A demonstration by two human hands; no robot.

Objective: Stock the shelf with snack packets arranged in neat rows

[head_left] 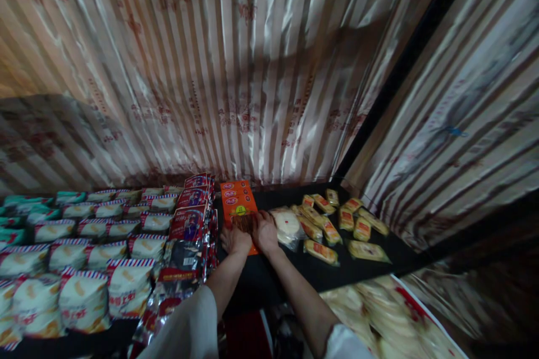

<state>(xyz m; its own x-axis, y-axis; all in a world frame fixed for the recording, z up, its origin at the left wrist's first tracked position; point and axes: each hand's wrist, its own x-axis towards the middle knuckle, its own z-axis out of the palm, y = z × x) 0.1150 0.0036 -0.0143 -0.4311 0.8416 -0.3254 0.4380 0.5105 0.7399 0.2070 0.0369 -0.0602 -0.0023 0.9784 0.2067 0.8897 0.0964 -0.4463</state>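
Observation:
Both my hands are on a flat orange packet [239, 217] with a brown picture or window on its lower part, in a row of overlapping orange packets on the black shelf. My left hand [236, 240] grips its near left side, fingers curled over it. On the other side my right hand [265, 233] holds the right edge, the fingertips partly hidden. Left of the hands, red and dark foil packets [189, 221] overlap in a column. A clear bag with round white pieces [287, 226] lies just right of my right hand.
Striped white snack bags [84, 298] stand in rows at the left, with green-topped bags [40, 213] beyond. Several small yellow wrapped cakes [320, 251] lie scattered at the right. An open box of pale packaged food [387, 314] sits lower right. Striped sheeting [252, 78] hangs behind the shelf.

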